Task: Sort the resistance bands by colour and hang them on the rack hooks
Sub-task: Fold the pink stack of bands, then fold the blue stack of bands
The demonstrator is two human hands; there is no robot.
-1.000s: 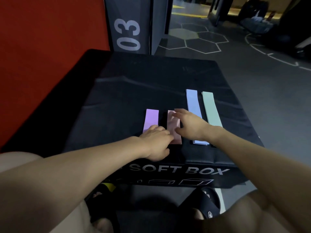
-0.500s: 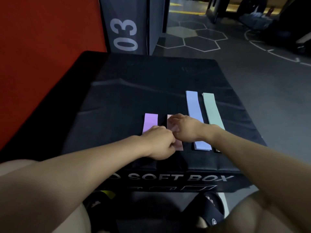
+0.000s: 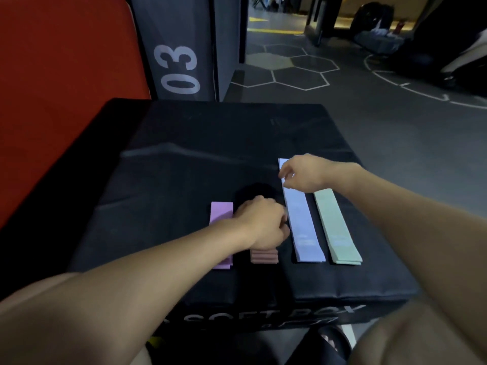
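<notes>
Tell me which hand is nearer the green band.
Right. The right hand hovers by the far end of the green band; the left hand rests on the brown band, beyond the blue one.

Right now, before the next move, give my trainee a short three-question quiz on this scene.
1. True or false: the green band lies right of the blue band.
2. Which band does the left hand cover? A purple B mauve C green
3. Fill in: the right hand is at the blue band's ___ end.

Key: 1 true. 2 B, the mauve band, beside the purple band on the soft box. 3 far.
</notes>
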